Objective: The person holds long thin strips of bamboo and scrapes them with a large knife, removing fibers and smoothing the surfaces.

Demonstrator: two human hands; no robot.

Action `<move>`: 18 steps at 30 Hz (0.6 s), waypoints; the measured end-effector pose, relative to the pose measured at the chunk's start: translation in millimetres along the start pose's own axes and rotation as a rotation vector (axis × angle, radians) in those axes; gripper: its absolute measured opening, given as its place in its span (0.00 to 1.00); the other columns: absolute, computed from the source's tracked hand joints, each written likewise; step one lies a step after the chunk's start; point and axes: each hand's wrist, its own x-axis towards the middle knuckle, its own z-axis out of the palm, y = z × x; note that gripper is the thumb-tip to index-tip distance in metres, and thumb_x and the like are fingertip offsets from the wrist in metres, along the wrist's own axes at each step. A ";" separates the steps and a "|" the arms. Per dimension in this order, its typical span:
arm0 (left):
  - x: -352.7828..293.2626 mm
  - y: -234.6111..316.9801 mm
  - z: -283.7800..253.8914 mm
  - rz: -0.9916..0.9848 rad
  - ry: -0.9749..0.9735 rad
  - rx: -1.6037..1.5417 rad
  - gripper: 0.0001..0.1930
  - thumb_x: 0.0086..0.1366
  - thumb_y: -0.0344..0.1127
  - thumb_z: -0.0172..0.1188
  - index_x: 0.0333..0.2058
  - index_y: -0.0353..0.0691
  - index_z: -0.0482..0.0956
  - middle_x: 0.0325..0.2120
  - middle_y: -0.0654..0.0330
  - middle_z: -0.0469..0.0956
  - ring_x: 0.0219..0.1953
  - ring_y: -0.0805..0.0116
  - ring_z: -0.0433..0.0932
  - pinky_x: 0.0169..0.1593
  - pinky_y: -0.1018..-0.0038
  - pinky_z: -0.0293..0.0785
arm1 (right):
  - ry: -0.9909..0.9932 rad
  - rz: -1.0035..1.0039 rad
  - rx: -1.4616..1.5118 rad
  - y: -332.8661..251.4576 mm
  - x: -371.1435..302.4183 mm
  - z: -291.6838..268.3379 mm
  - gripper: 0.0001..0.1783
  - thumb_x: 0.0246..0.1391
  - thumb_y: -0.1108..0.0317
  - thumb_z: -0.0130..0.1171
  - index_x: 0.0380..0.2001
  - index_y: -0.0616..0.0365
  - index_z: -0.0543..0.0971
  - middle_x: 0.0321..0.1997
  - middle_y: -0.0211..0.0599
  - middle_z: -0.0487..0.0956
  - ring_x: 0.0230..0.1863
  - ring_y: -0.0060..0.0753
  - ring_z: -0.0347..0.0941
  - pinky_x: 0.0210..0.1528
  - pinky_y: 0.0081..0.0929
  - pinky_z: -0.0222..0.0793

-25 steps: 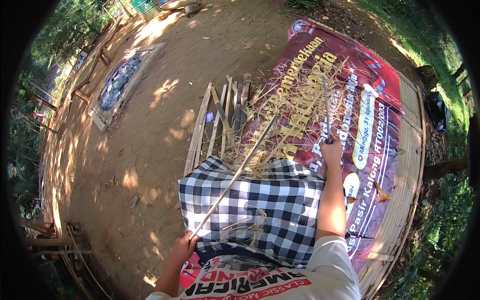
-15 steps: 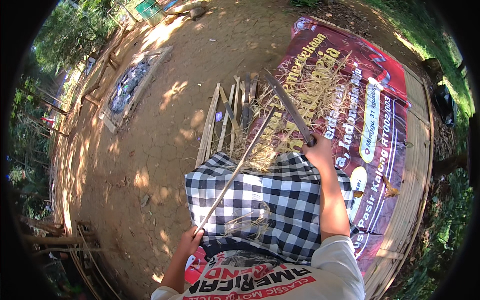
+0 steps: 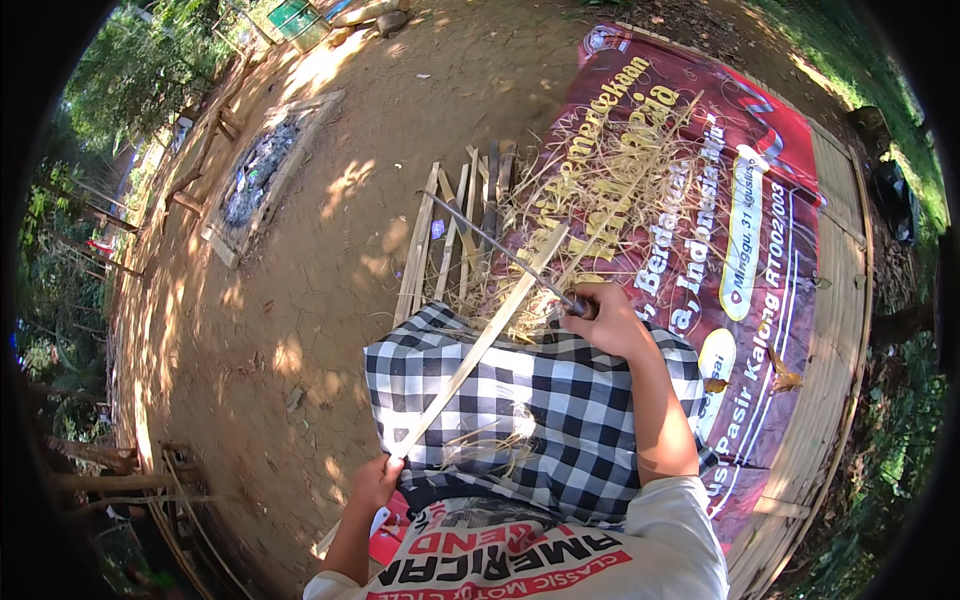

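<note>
- On the far left, grey ash [image 3: 262,165] fills a wooden frame [image 3: 221,246] lying on the bare dirt [image 3: 250,330].
- Farther off, a green drum [image 3: 297,24] stands at the edge of the dirt.
- The left hand [image 3: 378,482], at the near side, is closed around the near end of a pale wooden strip [image 3: 482,340].
- The strip slants away and to the right, over a black-and-white checked cloth [image 3: 590,405] spread across the person's lap.
- Beyond the cloth, several loose sticks [image 3: 418,240] lie side by side, pointing away.
- A long knife [image 3: 500,247] points far and left, its blade crossing the strip near the far end; I cannot tell whether they touch.
- The right hand [image 3: 605,315] grips the knife's handle, just beyond the cloth.
- Thin, curly shavings [image 3: 625,165] lie scattered over a dark red banner [image 3: 790,165] with printed lettering.
- A dry brown leaf [image 3: 785,375] rests on the banner's right part.
- On the right, bamboo slats [image 3: 838,280] show past the banner's edge.
</note>
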 end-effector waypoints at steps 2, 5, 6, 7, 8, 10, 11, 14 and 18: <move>2.2 0.2 1.4 0.023 0.026 0.016 0.22 0.64 0.53 0.54 0.27 0.35 0.76 0.20 0.43 0.75 0.27 0.42 0.76 0.29 0.56 0.68 | -0.081 0.008 -0.057 -0.7 0.2 -0.8 0.17 0.41 0.66 0.69 0.31 0.68 0.78 0.19 0.31 0.69 0.23 0.22 0.61 0.26 0.26 0.60; 2.4 3.0 8.0 0.013 0.073 0.044 0.23 0.62 0.54 0.56 0.26 0.35 0.75 0.20 0.44 0.76 0.27 0.40 0.77 0.30 0.54 0.70 | -0.130 0.019 -0.118 9.3 5.9 1.5 0.21 0.41 0.64 0.71 0.34 0.69 0.79 0.20 0.30 0.71 0.24 0.21 0.62 0.26 0.25 0.60; 1.2 13.1 6.1 0.000 0.084 0.058 0.23 0.62 0.54 0.57 0.26 0.35 0.76 0.20 0.44 0.76 0.27 0.40 0.77 0.30 0.54 0.70 | -0.138 0.037 -0.123 15.3 7.9 0.7 0.21 0.41 0.64 0.71 0.35 0.70 0.79 0.21 0.30 0.71 0.24 0.21 0.63 0.26 0.25 0.60; 1.0 19.3 3.9 -0.014 0.096 0.072 0.23 0.62 0.54 0.57 0.26 0.35 0.76 0.20 0.44 0.77 0.27 0.40 0.77 0.30 0.54 0.71 | -0.144 0.054 -0.127 20.2 10.1 -0.2 0.21 0.41 0.64 0.72 0.35 0.70 0.80 0.21 0.30 0.71 0.24 0.20 0.63 0.26 0.25 0.60; 2.0 19.3 3.7 -0.016 0.097 0.101 0.23 0.61 0.54 0.59 0.25 0.35 0.76 0.19 0.44 0.77 0.27 0.40 0.77 0.30 0.53 0.71 | -0.131 0.024 -0.174 25.6 11.7 -1.1 0.21 0.41 0.64 0.72 0.35 0.70 0.80 0.21 0.29 0.71 0.25 0.20 0.63 0.26 0.24 0.60; 4.2 6.1 9.2 0.007 0.106 0.078 0.24 0.60 0.55 0.59 0.25 0.35 0.75 0.19 0.43 0.76 0.26 0.40 0.77 0.29 0.53 0.70 | -0.110 -0.047 -0.263 31.9 15.1 -3.0 0.20 0.40 0.65 0.72 0.35 0.69 0.80 0.20 0.28 0.72 0.25 0.18 0.63 0.26 0.23 0.60; 5.2 -0.6 11.1 0.020 0.110 0.067 0.24 0.60 0.55 0.59 0.25 0.35 0.75 0.19 0.43 0.76 0.26 0.40 0.77 0.29 0.53 0.70 | -0.153 0.018 -0.216 32.9 16.1 -6.4 0.19 0.41 0.66 0.72 0.34 0.68 0.81 0.21 0.28 0.72 0.25 0.18 0.63 0.27 0.22 0.60; 12.9 -11.5 19.8 0.097 0.121 -0.052 0.26 0.59 0.57 0.59 0.23 0.34 0.74 0.18 0.41 0.74 0.25 0.38 0.76 0.28 0.52 0.69 | -0.229 0.178 0.068 28.3 18.3 -15.7 0.13 0.42 0.68 0.70 0.29 0.64 0.78 0.18 0.26 0.66 0.22 0.18 0.60 0.24 0.24 0.55; 16.9 -16.5 25.1 0.061 0.125 -0.063 0.29 0.59 0.59 0.57 0.20 0.33 0.73 0.17 0.41 0.73 0.24 0.38 0.75 0.28 0.52 0.68 | 0.044 -0.027 -0.221 -5.8 -5.4 25.1 0.17 0.43 0.69 0.68 0.37 0.61 0.75 0.16 0.30 0.68 0.18 0.29 0.65 0.25 0.28 0.62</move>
